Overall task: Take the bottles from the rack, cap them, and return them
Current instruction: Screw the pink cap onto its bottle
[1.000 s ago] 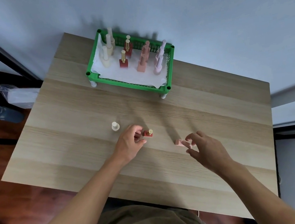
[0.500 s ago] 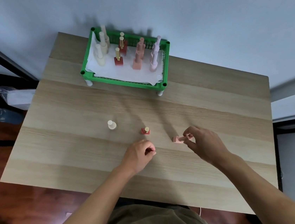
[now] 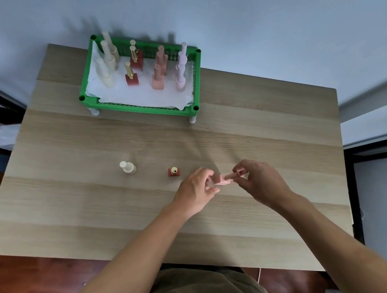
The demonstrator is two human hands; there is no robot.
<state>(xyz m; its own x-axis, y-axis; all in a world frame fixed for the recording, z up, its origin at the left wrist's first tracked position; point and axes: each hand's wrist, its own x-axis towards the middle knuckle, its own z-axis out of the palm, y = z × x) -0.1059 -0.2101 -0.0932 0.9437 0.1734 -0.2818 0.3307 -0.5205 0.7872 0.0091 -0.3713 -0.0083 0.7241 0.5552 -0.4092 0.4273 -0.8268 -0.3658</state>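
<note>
Two hands meet on one pink bottle (image 3: 223, 180), which lies tilted just above the wooden table (image 3: 74, 208), near its front middle and well apart from the green rack (image 3: 144, 105) at the far edge. The left hand (image 3: 196, 191) curls thumb and fingers round the square base, though how firmly is hidden by the knuckles. The right hand (image 3: 259, 179) pinches the slim cap end (image 3: 235, 173) between thumb and forefinger, its other fingers loosely curled behind.

The step in hand looks like capping: the cap seems to sit on or at the neck, and whether it is already threaded I cannot tell. To do it well, the base should be held steady and brought more upright, so nothing runs toward the neck. The cap should go on straight along the bottle's axis before any turning, since a slanted start would probably bind. Turning is best done by the fingertips alone, stopping once it feels snug.

Just left of the hands a red bottle (image 3: 174, 172) with a gold top stands upright, and farther left a cream bottle (image 3: 127, 167) stands on the table too. Both appear to wait their turn. Inside the rack, on white paper, cream, red, pink and lilac bottles stand in rows.
</note>
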